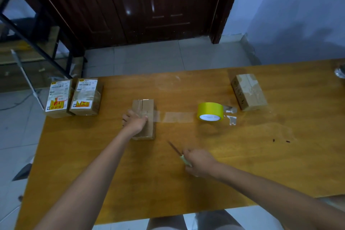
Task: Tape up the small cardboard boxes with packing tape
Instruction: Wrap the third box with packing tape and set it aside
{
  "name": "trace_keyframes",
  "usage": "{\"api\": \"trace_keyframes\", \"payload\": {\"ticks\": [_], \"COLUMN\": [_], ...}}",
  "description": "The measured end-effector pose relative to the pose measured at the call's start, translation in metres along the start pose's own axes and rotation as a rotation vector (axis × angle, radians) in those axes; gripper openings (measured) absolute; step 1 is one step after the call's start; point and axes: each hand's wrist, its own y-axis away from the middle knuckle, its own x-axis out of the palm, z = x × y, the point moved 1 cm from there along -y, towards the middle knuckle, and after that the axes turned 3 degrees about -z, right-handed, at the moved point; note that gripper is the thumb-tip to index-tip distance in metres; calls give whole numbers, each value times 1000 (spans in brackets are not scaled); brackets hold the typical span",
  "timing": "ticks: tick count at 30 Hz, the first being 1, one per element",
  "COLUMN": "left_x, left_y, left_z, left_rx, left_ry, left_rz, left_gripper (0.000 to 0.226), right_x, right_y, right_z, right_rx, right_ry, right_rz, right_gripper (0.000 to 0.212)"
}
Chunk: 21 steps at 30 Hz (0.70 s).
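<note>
Four boxes on the table. Your left hand presses flat on the centre box, pinning the tape strip that runs toward 3 o'clock to the roll. Your right hand grips a knife, blade toward 11 o'clock, likely for cutting.

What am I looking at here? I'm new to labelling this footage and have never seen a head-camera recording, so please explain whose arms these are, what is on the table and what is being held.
There is one picture, taken by a wide-angle camera worn on a person's head, looking forward and down. The two arms reaching in from below are that person's own.

The left hand presses on a small cardboard box in the middle of the wooden table. A strip of clear tape runs from that box across the table to a yellow tape roll. The right hand grips a small knife, its blade pointing towards the strip.

Two boxes with printed labels stand at the table's left edge, and another taped box lies to the far right. Small tape scraps lie beside the roll.
</note>
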Motion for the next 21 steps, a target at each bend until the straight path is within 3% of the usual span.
{"api": "trace_keyframes", "payload": {"ticks": [4,8,13,21], "left_x": [-9,-12,-8,-11], "left_y": [0,5,2,-10], "left_z": [-4,-9,-8,9], "left_rx": [40,346,625,608], "left_ry": [31,-46,-323,-389], "left_rz": [-84,-298,-191,-167], "left_gripper": [85,74,70,68], "right_x": [-14,-33,-44,-44], "right_y": [-8,-30,-50,-69], "right_z": [-5,1,9,19], "right_rx": [96,152,151,156], "right_ry": [-294,-503,-594,-612], "right_rz": [-52,-91,-75,-59], "right_gripper": [26,16,18,26]}}
